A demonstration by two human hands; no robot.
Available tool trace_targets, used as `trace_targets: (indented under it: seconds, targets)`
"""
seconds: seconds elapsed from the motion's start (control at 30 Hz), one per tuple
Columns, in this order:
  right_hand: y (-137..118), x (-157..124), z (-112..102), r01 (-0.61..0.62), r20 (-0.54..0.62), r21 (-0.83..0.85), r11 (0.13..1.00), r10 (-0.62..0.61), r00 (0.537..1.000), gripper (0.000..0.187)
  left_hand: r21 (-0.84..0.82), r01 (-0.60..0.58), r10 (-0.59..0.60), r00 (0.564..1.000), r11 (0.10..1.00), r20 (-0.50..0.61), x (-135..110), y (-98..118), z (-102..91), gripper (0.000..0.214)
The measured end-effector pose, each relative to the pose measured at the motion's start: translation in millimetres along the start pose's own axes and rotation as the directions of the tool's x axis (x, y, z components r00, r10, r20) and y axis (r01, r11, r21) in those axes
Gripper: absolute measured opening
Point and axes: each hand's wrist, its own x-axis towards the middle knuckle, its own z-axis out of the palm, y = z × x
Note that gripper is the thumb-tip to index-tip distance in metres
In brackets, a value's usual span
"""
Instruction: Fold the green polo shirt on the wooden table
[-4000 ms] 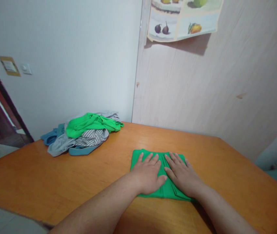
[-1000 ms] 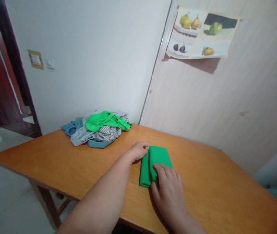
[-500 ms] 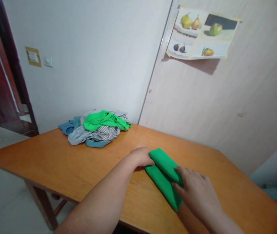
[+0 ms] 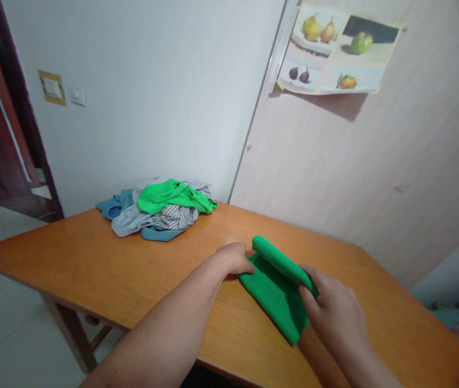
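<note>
A folded green cloth (image 4: 273,293), perhaps a garment, lies on the wooden table in front of me. One long flap of it stands raised along the far right side. My right hand (image 4: 332,304) pinches the near end of that flap between thumb and fingers. At the cloth's far left corner, my left hand (image 4: 235,260) grips the edge with the thumb on top; its other fingers are mostly hidden.
A heap of crumpled clothes (image 4: 132,218) lies at the table's back left against the wall, with a bright green piece (image 4: 168,196) on top. The wooden table (image 4: 71,258) has its left edge above a tiled floor. A fruit picture sheet (image 4: 338,51) hangs on the wall.
My right hand has lifted the flap up and to the right, so the gap between it and the lower layer is wider. My left hand has stayed almost in place.
</note>
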Motion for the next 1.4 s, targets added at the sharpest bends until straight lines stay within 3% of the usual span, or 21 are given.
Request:
trace_targets:
  seconds: [0.1,0.2,0.53,0.73,0.83,0.97,1.03,1.13,1.2,1.27,1.33,1.4]
  targets:
    - [-10,-22,10,0.174,-0.067,-0.038,0.984,-0.177,0.982,0.036,-0.067,-0.029,0.034,0.997,0.997,0.068,2,-2,1.3,0.026]
    - [-17,-40,19,0.27,-0.082,-0.058,0.961,-0.274,0.958,0.038,-0.102,0.015,-0.002,0.992,0.995,0.123,4,-5,2.5,0.026]
    - [-13,-50,26,0.312,-0.127,-0.03,0.95,-0.313,0.941,0.041,-0.112,0.074,-0.049,0.977,0.991,0.207,9,-12,4.3,0.019]
    - [-27,-59,28,0.299,-0.039,-0.098,0.949,-0.304,0.952,0.047,-0.108,0.096,-0.076,0.981,0.989,0.177,10,-14,2.9,0.014]
    - [-31,-60,27,0.297,-0.036,-0.124,0.947,-0.303,0.952,0.044,-0.08,0.093,-0.086,0.993,0.992,0.085,10,-14,-3.5,0.005]
    - [-33,-60,27,0.292,-0.044,-0.124,0.948,-0.299,0.953,0.04,-0.035,0.073,-0.079,0.976,0.997,-0.201,8,-8,-18.7,0.013]
    - [-34,-60,27,0.284,-0.04,-0.113,0.952,-0.29,0.956,0.039,-0.007,-0.012,0.009,0.933,1.0,-0.361,4,1,-23.3,0.021]
    - [-35,-59,27,0.267,-0.03,-0.088,0.96,-0.271,0.962,0.039,0.083,-0.291,0.295,0.827,0.953,-0.479,-6,19,-18.8,0.027]
    - [-37,-58,27,0.249,-0.029,-0.068,0.966,-0.252,0.967,0.041,0.148,-0.459,0.477,0.775,0.876,-0.415,-13,30,-8.9,0.031]
    - [-40,-57,26,0.232,-0.027,-0.042,0.972,-0.234,0.972,0.041,0.208,-0.555,0.593,0.753,0.805,-0.285,-19,38,3.2,0.037]
    - [-41,-58,25,0.218,-0.021,-0.002,0.976,-0.218,0.976,0.041,0.262,-0.575,0.62,0.773,0.775,-0.135,-23,40,14.0,0.044]
    - [-39,-60,22,0.218,-0.008,0.078,0.973,-0.218,0.976,0.043,0.294,-0.539,0.564,0.826,0.789,0.002,-23,36,21.5,0.054]
